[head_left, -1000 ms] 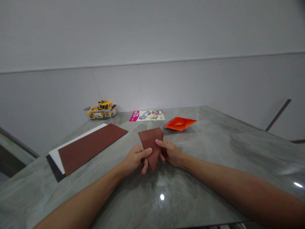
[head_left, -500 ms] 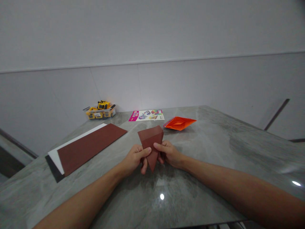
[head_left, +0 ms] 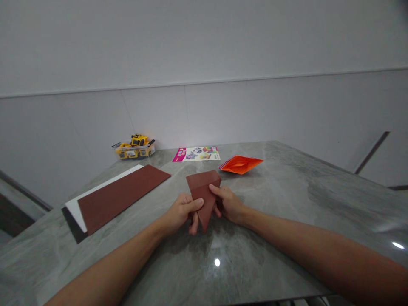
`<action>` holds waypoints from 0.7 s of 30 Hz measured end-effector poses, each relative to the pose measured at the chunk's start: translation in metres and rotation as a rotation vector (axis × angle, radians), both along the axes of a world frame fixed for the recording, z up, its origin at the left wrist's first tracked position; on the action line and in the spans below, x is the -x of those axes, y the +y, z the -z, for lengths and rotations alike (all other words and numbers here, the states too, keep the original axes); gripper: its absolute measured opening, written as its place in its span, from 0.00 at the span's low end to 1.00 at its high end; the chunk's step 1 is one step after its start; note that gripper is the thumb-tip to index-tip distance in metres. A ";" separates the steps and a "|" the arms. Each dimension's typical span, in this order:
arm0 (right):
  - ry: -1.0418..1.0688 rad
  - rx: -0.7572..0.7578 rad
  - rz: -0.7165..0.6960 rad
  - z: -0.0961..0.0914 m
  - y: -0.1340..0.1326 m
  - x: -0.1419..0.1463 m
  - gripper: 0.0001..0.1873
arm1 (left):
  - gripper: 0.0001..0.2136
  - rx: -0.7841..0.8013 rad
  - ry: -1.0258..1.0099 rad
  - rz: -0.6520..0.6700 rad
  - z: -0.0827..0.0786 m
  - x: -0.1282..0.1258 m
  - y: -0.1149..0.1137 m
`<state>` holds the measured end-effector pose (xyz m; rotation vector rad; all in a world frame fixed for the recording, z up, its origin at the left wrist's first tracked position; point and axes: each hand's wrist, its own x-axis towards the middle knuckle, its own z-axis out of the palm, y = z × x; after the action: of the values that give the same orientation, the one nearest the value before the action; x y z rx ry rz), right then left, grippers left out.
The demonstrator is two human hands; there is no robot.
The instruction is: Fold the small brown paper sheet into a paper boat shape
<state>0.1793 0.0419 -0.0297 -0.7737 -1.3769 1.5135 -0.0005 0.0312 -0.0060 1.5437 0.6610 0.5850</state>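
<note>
Between my two hands is a folded piece of brown paper [head_left: 205,193], wide and flat along its far edge and narrowing to a point towards me. My left hand [head_left: 185,210] grips its left side, thumb on top and fingers underneath. On the other side my right hand [head_left: 230,204] pinches the paper, its thumb pressed on the upper face near the right edge. The fingers behind the paper are partly hidden. Just beyond my right hand lies a folded orange paper boat shape [head_left: 241,165] with layered edges on its left.
Sheets of brown paper [head_left: 123,197], white paper [head_left: 75,212] and black paper [head_left: 72,227] overlap at the left of the grey marble table [head_left: 267,272]. Against the wall stand a clear tub [head_left: 134,152] with a yellow toy vehicle [head_left: 138,140] and a printed booklet [head_left: 196,154].
My right thumb has slid up and slightly right, towards the far edge of the folded brown paper. My left hand keeps its grip.
</note>
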 end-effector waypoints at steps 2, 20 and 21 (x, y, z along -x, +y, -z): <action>-0.001 0.003 -0.009 0.000 0.000 -0.001 0.34 | 0.27 0.016 -0.006 -0.003 0.000 0.000 0.000; 0.070 -0.035 -0.174 0.012 0.006 -0.008 0.28 | 0.24 0.130 -0.152 -0.085 0.003 -0.005 0.000; 0.072 -0.030 -0.175 0.012 0.006 -0.008 0.28 | 0.23 0.138 -0.164 -0.089 0.003 -0.005 0.000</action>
<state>0.1875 0.0476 -0.0415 -0.5866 -1.4409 1.6352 0.0048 0.0317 -0.0088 1.3283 0.6333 0.7101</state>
